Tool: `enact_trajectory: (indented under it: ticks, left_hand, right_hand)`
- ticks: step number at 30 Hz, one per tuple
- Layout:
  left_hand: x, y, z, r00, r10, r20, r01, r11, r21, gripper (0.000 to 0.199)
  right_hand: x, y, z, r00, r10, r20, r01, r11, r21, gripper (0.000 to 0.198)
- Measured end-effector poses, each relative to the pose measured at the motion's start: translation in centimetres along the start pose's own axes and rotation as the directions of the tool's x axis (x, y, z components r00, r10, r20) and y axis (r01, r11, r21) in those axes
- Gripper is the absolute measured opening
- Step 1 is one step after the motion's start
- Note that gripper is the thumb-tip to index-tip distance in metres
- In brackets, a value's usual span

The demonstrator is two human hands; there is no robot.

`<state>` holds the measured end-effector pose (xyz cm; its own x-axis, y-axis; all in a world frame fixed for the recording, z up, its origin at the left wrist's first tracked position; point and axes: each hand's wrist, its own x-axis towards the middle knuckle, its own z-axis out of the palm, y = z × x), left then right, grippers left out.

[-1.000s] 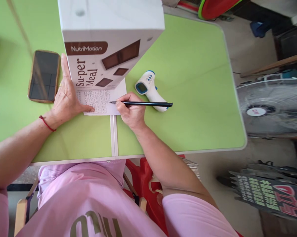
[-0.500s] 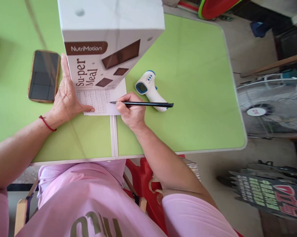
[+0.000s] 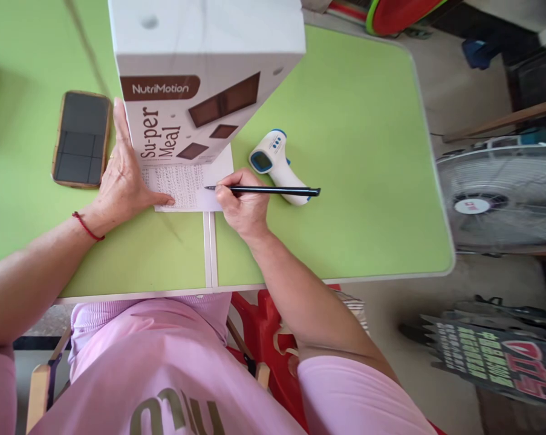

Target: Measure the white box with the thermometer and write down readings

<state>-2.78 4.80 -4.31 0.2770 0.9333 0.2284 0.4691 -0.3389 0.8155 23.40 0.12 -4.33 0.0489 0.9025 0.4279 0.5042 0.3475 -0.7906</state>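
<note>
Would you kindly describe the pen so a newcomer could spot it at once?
On the green table, find the paper partly hidden by the white box. There the right hand holds the pen: long, slim and black, unlike the white, blue-trimmed thermometer.

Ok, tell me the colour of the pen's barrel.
Black: the pen in the right hand shows best in the head view.

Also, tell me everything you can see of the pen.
The pen is slim, black and glossy, probably plastic, with a narrow pointed tip. The right hand grips it near that tip, which points left over the written-on paper; contact is unclear. Its back end extends rightward, visually crossing the white thermometer.
</note>
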Motion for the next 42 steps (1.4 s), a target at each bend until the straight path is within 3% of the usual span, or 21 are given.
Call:
enact_trajectory:
  ticks: [8,21,25,30,36,42]
  left_hand:
    - [0.0,-0.1,-0.1,1.000,-0.003,0.007,0.003,1.000,0.025,0.175]
    - [0.0,-0.1,-0.1,1.000,-0.002,0.009,0.002,1.000,0.009,0.167]
    - [0.0,0.0,-0.1,0.999,-0.016,0.028,0.016,1.000,-0.005,0.165]
    - [0.1,0.6,-0.5,1.000,0.000,-0.011,0.000,1.000,0.007,0.159]
    - [0.5,1.3,-1.4,0.997,0.016,-0.070,-0.016,1.000,-0.013,0.142]
    - [1.5,0.1,-1.1,0.993,0.040,-0.114,-0.055,0.989,-0.134,0.133]
  right_hand:
    - [0.0,0.1,0.1,0.998,-0.048,-0.043,0.051,0.997,0.066,0.018]
    - [0.0,-0.1,0.2,1.000,-0.028,-0.013,0.028,1.000,0.012,0.020]
    - [-0.1,0.2,0.2,0.998,-0.058,-0.030,0.059,0.998,0.035,0.022]
    - [0.1,0.1,-0.6,0.978,-0.164,-0.127,0.159,0.986,-0.051,0.028]
    - [1.1,0.7,-2.1,0.956,-0.291,-0.044,0.283,0.949,-0.141,0.020]
    - [1.0,3.3,-2.2,0.984,-0.150,0.092,0.169,0.950,-0.264,0.032]
